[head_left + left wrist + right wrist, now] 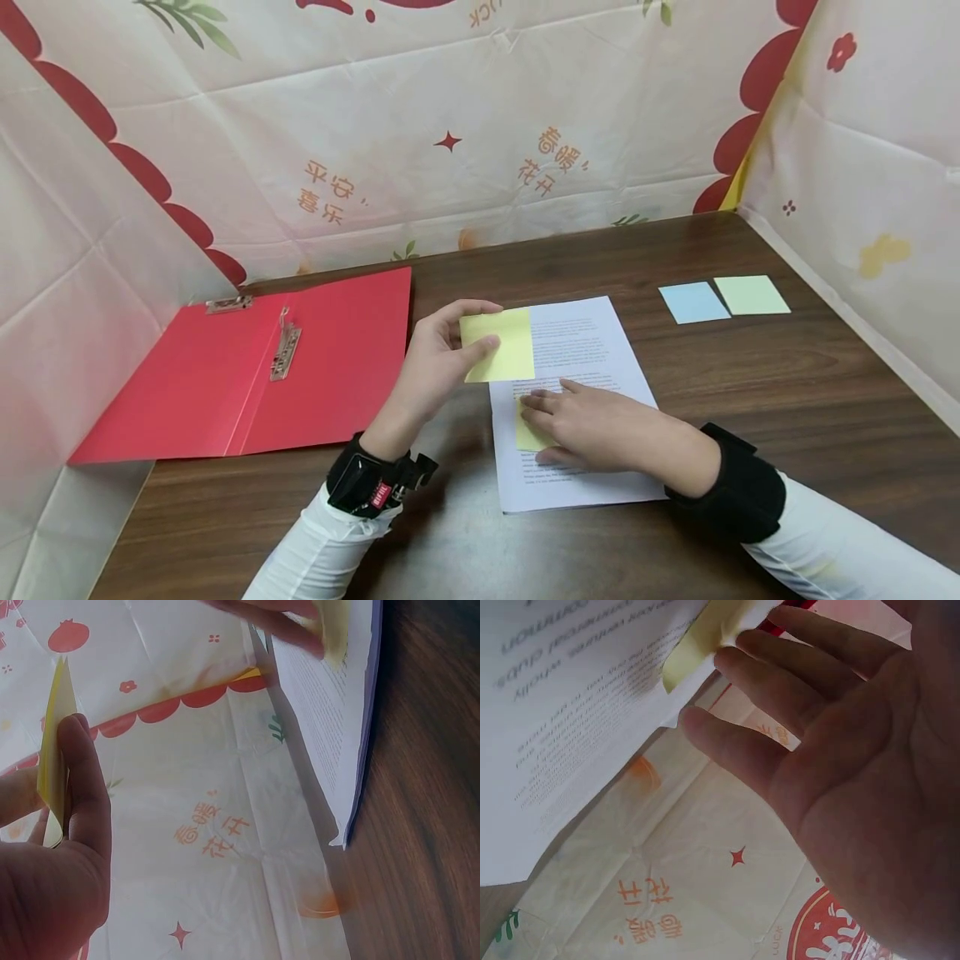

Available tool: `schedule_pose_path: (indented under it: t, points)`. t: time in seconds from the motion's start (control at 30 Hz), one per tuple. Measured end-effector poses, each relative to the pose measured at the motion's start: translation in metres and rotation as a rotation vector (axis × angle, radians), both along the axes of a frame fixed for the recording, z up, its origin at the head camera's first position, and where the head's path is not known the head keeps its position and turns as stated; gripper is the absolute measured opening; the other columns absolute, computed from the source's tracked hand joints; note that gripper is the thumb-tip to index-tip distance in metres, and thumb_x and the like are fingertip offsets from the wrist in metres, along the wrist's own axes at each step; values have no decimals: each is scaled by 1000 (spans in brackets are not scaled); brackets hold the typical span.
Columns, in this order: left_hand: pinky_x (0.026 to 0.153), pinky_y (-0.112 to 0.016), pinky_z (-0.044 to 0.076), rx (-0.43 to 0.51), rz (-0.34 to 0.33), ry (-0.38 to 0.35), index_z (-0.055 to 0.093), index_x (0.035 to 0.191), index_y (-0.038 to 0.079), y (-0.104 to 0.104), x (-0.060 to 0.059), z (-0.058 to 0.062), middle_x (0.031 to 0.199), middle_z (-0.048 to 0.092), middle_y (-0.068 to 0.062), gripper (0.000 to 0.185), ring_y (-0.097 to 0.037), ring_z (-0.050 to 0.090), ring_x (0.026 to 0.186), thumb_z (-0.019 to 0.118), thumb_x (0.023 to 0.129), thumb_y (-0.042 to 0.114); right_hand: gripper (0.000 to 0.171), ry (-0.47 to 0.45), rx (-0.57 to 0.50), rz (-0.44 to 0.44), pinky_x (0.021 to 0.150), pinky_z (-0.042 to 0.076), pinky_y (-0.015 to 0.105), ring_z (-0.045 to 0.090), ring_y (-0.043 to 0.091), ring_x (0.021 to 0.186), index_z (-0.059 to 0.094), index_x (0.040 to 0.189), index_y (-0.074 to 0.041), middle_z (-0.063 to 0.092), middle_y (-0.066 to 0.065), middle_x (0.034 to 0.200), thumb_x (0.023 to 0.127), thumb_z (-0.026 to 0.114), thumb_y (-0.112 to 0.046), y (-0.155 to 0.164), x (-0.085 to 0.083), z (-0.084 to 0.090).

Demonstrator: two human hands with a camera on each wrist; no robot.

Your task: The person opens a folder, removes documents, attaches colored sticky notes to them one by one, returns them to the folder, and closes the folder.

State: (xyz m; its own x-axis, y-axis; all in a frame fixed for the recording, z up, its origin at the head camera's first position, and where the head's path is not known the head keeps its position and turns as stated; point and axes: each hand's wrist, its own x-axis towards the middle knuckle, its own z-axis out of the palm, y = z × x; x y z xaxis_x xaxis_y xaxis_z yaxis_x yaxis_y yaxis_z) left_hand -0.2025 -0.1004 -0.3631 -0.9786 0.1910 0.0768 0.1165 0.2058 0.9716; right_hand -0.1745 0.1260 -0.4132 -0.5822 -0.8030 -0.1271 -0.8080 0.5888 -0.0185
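Note:
My left hand [438,358] pinches a pad of yellow sticky notes [506,346] between thumb and fingers, held above the upper left of a stack of printed paper [577,333]. Seen edge-on in the left wrist view, the pad [54,750] is thin. A single yellow sticky note [531,433] lies on the printed sheet near its left edge. My right hand [592,425] rests on that note with its fingers extended, covering part of it. In the right wrist view the fingertips touch the note [705,641].
An open red folder [330,358] with metal clips lies at the left of the wooden table [750,375]. A blue sticky note [693,302] and a light green one [752,295] lie at the back right. Patterned cloth [420,108] hangs behind and at both sides.

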Motion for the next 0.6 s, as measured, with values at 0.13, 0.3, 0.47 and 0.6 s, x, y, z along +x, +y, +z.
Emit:
schedule_pose_path:
  t: [0.13,0.3,0.47,0.6]
  points:
    - [69,-28,62,-19,5,-1,76,126,20,1,0,-1,109,74,-14,33,-22,70,83,75,97,5,55,-20,5,-5,115,50,55,64,30,138,65,140,-1,63,15,151,104,67,-43,0,-1,-4]
    - [68,-28,61,-22,6,-1,76,126,20,1,-2,-3,108,73,-14,33,-21,70,83,75,97,4,52,17,-10,26,114,52,53,64,30,136,67,136,-1,64,16,149,103,69,-42,1,-2,-5]
    - [68,-28,61,-24,0,-5,76,125,20,1,-3,-5,107,73,-14,32,-20,69,83,75,97,4,50,42,-18,6,115,52,52,65,29,137,67,137,-3,65,14,149,100,75,-36,3,-1,2]
    - [69,-28,62,-22,-3,1,75,126,20,1,-3,-5,108,73,-14,33,-21,70,84,75,97,4,42,10,-11,-20,114,53,51,73,25,122,71,128,-3,74,11,133,97,79,-30,4,-2,7]
